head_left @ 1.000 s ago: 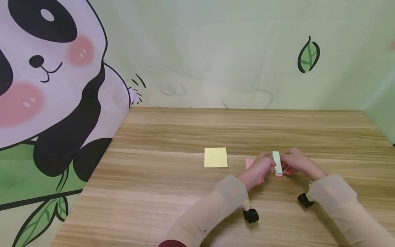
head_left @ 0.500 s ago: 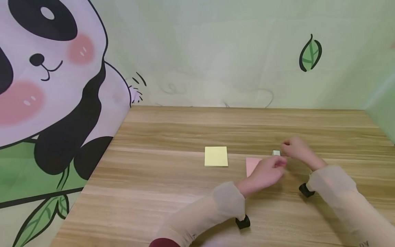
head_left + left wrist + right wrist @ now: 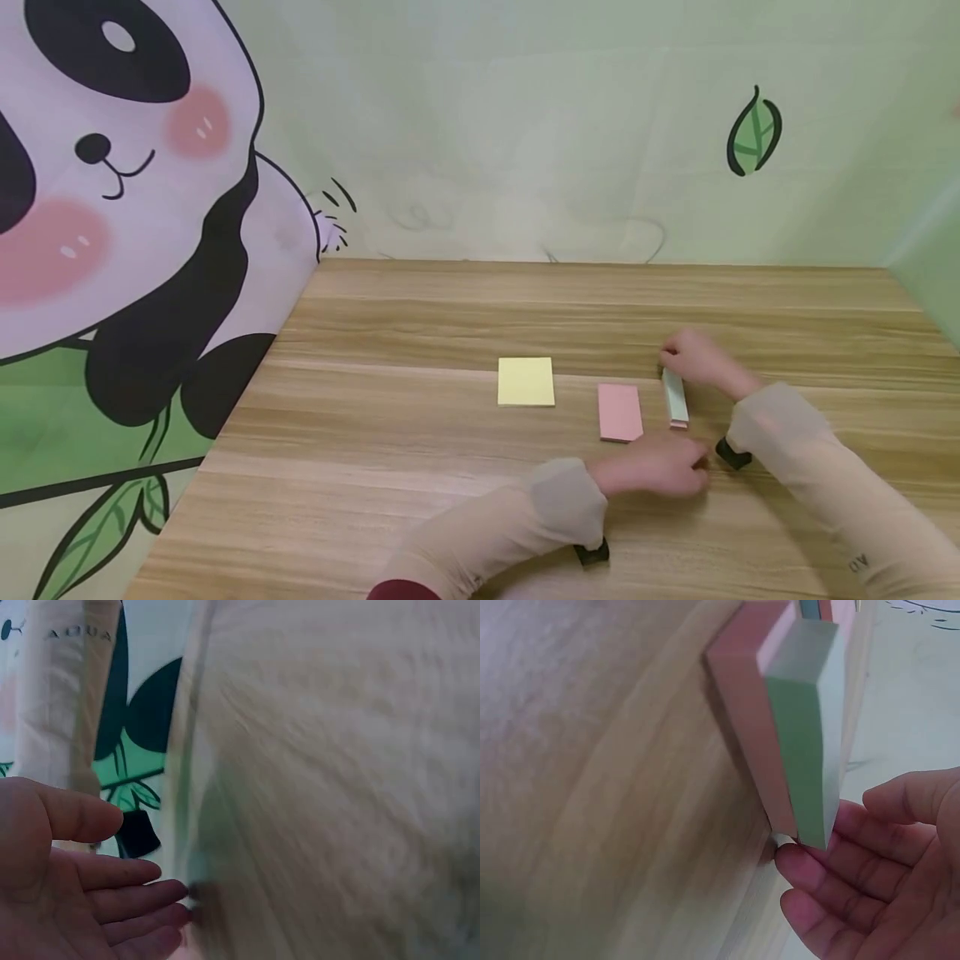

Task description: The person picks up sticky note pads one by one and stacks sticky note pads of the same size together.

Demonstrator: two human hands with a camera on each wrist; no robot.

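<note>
A narrow light-green sticky-note pad lies on top of a narrow pink pad. At the far end of this stack is my right hand. In the right wrist view its fingertips are at the end of the stack, and the thumb stands apart from the pads. Contact is hard to tell. Nearer the front, my left hand is over the table, just below a pink sticky-note pad. The left wrist view shows its fingers extended, holding nothing.
A square yellow sticky-note pad lies left of the pink pad. Everything rests on a wood-grain table. Behind it is a pale green backdrop printed with a panda and leaves.
My left hand has moved away from the narrow stack towards the front, uncovering the pink pad. My right hand moved up off the stack's side, then left to its far end.
</note>
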